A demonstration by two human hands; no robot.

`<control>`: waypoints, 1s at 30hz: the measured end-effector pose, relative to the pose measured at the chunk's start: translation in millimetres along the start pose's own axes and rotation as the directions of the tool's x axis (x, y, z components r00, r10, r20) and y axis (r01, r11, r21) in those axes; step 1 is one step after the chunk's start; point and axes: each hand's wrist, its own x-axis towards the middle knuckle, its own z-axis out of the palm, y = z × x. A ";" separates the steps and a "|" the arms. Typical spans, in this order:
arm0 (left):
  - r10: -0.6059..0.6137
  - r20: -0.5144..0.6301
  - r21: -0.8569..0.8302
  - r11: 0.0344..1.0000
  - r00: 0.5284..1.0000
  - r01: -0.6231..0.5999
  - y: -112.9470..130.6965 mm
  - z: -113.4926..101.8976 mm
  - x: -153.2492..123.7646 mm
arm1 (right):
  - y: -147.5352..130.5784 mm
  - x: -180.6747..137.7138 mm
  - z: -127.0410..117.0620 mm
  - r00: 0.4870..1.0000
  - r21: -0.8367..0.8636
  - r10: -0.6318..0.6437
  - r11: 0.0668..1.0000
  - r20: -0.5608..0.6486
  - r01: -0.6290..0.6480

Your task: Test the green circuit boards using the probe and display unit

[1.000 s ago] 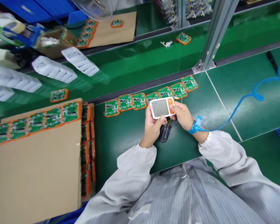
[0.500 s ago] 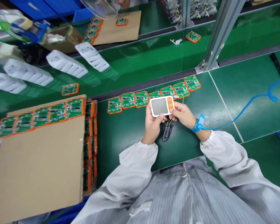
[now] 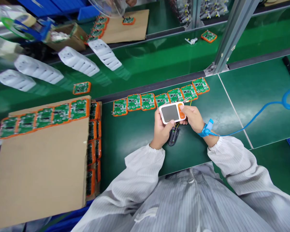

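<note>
Between both hands is a white handheld device (image 3: 169, 113) with a blank grey screen and orange buttons at its right end. My left hand (image 3: 161, 130) grips its left and lower edge, thumb on the lower rim. My right hand (image 3: 193, 116) holds the right end, thumb over the orange buttons. Yellow wires run from beneath the device to a black battery holder (image 3: 174, 136) hanging or lying just below it; which one I cannot tell. Behind the device a row of orange-framed green circuit boards (image 3: 148, 101) lies on the green bench (image 3: 132, 141).
At left, a cardboard sheet (image 3: 45, 167) bears more boards, above stacked layers of them. White moulded cases (image 3: 78, 61) stand behind. A metal post (image 3: 234, 35) rises at the back. A blue cord (image 3: 253, 117) runs right from my wrist strap (image 3: 206, 128). A black pen (image 3: 289, 69) lies far right.
The device has tilted slightly, its right end a little higher. My right thumb has moved up from the lower part of the orange buttons to the upper part. The camera view has shifted slightly.
</note>
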 end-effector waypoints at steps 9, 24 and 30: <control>-0.121 -0.027 -0.165 0.980 0.992 0.115 -3.0 0.6 4.4 | -3.1 -1.2 -4.7 0.896 -0.460 -0.393 0.847 -0.207 0.265; -0.515 0.117 -0.597 0.647 0.849 0.474 38.2 -2.8 9.1 | 2.4 5.6 -14.9 0.845 -0.657 -0.529 0.610 0.077 0.442; -0.554 0.086 -0.587 0.644 0.828 0.491 56.1 -11.4 -17.4 | 12.3 3.1 -15.2 0.804 -0.719 -0.574 0.493 0.154 0.489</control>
